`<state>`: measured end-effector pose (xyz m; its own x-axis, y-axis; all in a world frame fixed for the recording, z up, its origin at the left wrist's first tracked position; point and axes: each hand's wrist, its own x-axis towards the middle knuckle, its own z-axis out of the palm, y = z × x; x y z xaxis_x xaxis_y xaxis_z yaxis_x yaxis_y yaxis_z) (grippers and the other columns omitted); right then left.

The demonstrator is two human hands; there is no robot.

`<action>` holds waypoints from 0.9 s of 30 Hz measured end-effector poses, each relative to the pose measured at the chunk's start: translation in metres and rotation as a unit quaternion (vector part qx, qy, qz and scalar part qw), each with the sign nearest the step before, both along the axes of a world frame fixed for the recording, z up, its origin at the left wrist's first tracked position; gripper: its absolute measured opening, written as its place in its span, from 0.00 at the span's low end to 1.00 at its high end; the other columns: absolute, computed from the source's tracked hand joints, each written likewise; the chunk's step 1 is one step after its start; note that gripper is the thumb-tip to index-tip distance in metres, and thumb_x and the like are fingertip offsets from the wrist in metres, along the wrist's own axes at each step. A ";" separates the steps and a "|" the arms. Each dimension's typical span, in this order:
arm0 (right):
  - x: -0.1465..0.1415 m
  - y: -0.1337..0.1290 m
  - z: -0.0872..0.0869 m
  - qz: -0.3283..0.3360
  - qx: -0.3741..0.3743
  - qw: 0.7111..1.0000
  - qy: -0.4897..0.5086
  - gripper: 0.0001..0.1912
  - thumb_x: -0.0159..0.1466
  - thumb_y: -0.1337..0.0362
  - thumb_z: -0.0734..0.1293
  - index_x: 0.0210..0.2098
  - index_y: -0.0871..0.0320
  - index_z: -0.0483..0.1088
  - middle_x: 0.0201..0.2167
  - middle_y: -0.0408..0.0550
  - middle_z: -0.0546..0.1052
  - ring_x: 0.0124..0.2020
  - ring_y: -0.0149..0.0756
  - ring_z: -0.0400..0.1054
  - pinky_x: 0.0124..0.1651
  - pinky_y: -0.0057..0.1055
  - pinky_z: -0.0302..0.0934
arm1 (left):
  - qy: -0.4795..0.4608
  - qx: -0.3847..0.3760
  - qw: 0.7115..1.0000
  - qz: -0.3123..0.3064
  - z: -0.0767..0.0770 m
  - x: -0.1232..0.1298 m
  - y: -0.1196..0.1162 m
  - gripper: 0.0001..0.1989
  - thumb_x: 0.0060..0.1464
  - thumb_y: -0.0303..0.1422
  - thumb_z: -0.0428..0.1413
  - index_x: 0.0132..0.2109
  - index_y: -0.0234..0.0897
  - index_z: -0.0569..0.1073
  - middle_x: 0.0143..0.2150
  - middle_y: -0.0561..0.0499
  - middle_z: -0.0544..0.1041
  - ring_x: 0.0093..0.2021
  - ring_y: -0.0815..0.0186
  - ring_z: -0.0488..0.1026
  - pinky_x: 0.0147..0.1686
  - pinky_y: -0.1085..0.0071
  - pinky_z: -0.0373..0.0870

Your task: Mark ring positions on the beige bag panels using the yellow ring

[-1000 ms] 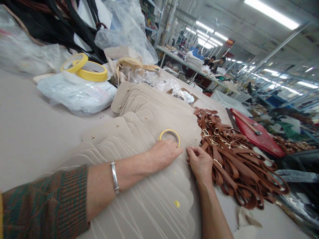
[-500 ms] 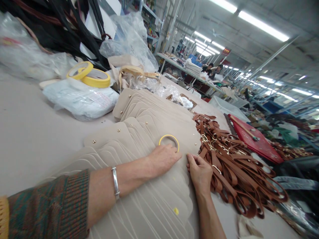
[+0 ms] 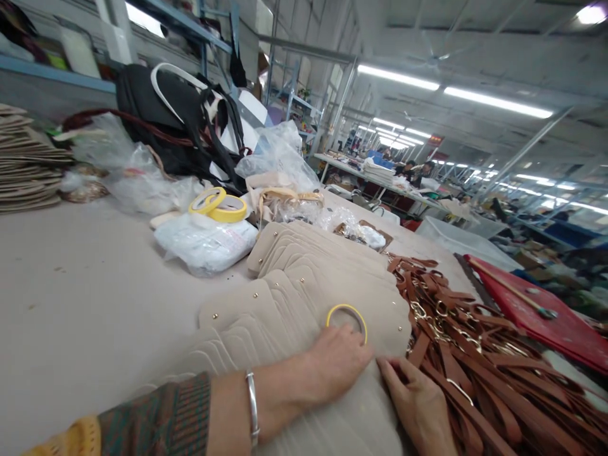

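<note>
Beige leather-like panels (image 3: pixel 278 320) with rounded corners and small metal studs lie fanned out in overlapping rows. Over them, my left hand (image 3: pixel 339 361) is closed on a thin roll of yellow tape (image 3: pixel 346 308), whose ring stands out above the knuckles; the fingertips are hidden. Just to its right, my right hand (image 3: pixel 418 399) has thumb and forefinger pinched at the edge of a beige panel. Brown straps (image 3: pixel 475 361) with gold-coloured metal clips lie in a heap beside my right hand.
Two wider yellow tape rolls (image 3: pixel 228 209) rest on a plastic-wrapped white packet (image 3: pixel 204 244). Behind are clear plastic bags (image 3: pixel 280 152) and a black bag (image 3: pixel 152 120). Stacked brown pieces (image 3: pixel 28 164) stand far left. A stick lies on a red sheet (image 3: pixel 527 301) at right.
The view has tilted up and turned left, so everything sits lower and further right in the picture. Both hands stay at nearly the same place on the panels.
</note>
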<state>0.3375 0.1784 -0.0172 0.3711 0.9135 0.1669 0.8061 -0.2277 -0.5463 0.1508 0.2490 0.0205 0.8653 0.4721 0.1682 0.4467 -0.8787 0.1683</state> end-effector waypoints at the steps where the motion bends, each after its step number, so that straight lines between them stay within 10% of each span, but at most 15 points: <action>1: 0.000 -0.003 0.001 0.011 -0.020 1.000 0.004 0.19 0.57 0.46 0.62 0.27 0.51 0.77 0.25 0.45 0.79 0.27 0.42 0.74 0.32 0.31 0.63 | -0.004 0.000 1.000 0.000 0.001 0.000 0.000 0.06 0.59 0.24 0.49 0.39 0.34 0.69 0.37 0.47 0.73 0.40 0.58 0.69 0.32 0.66 0.66; 11: -0.004 -0.009 0.015 0.076 -0.096 0.992 0.041 0.14 0.59 0.55 0.63 0.24 0.54 0.76 0.23 0.43 0.78 0.27 0.37 0.71 0.31 0.28 0.60 | -0.009 -0.020 1.000 0.017 0.001 -0.002 0.005 0.07 0.60 0.23 0.47 0.41 0.36 0.68 0.41 0.48 0.73 0.42 0.61 0.68 0.33 0.68 0.66; 27: 0.003 -0.008 0.003 0.060 -0.021 0.994 0.093 0.17 0.59 0.49 0.63 0.32 0.56 0.75 0.27 0.46 0.79 0.30 0.41 0.73 0.33 0.31 0.65 | -0.010 -0.011 1.000 0.005 0.000 -0.002 0.002 0.05 0.54 0.24 0.52 0.38 0.37 0.68 0.37 0.49 0.73 0.38 0.61 0.70 0.31 0.69 0.67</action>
<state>0.3404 0.1701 -0.0143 0.2797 0.9578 0.0669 0.7144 -0.1611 -0.6810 0.1486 0.2510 0.0204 0.8568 0.4848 0.1757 0.4519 -0.8701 0.1968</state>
